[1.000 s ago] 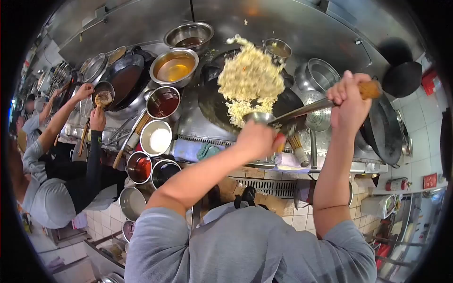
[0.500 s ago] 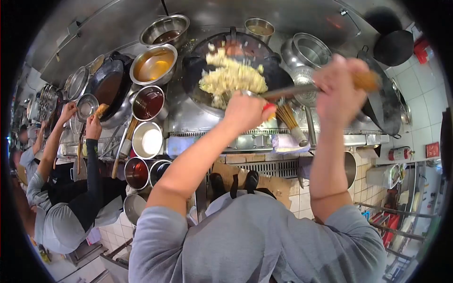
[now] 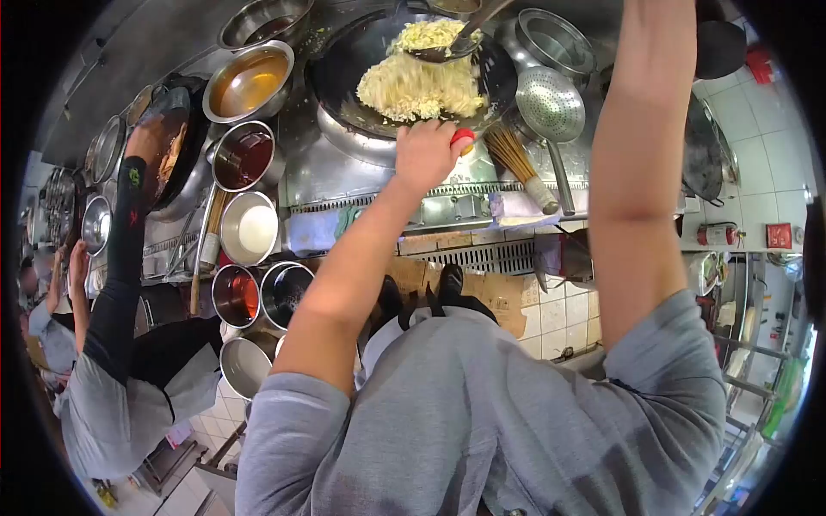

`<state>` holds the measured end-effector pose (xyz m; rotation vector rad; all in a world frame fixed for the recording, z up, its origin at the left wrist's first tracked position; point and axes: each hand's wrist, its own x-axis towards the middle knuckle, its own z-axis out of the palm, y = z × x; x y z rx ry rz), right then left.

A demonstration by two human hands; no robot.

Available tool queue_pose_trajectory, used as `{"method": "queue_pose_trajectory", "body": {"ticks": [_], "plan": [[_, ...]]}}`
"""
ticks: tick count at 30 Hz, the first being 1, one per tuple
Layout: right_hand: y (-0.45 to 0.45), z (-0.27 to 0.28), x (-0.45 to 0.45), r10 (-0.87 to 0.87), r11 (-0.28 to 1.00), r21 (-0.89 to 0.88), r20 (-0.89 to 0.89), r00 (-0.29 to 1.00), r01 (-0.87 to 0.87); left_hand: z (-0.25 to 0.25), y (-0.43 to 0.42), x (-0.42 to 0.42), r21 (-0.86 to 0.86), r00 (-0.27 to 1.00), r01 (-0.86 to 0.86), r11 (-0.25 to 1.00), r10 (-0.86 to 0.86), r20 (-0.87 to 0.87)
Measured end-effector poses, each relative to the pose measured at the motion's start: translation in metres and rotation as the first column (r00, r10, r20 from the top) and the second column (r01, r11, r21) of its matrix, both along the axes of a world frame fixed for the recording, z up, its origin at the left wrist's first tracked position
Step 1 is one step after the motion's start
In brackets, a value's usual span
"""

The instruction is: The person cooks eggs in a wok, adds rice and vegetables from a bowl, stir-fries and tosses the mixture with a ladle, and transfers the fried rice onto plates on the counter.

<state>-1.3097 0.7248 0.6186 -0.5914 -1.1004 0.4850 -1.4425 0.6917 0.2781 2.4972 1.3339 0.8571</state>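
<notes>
My left hand [image 3: 426,156] is closed on the near edge of a large black wok [image 3: 331,73], a small red and yellow piece [image 3: 465,140] beside its thumb. Inside the wok lies a heap of pale yellow chopped food [image 3: 422,86], blurred by motion; its exact kind is unclear. Over the far part of the heap is a ladle [image 3: 443,53] carrying some of that food, its shaft slanting up to the right. My right forearm [image 3: 641,129] stretches out past the top edge, so the right hand is out of sight.
Right of the wok rest a bamboo brush [image 3: 516,163] and a perforated strainer [image 3: 551,103]. On the left stand a bowl of amber liquid [image 3: 249,82], a pot of dark red sauce [image 3: 245,156] and a white-filled pot [image 3: 249,228]. A co-worker's dark sleeve [image 3: 129,224] reaches toward another pan.
My right hand has gone forward out of view, and the ladle has swung from the right to over the wok's far side. The co-worker's sleeved arm has reached farther forward.
</notes>
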Motion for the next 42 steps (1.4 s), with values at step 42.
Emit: {"method": "queue_pose_trajectory", "body": {"ticks": [42], "plan": [[0.169,-0.148,0.001,-0.063,0.985,-0.148,0.186,0.98,0.091,-0.022,0.037,-0.016,-0.335,0.986,-0.054,0.941,-0.002,-0.165]]}}
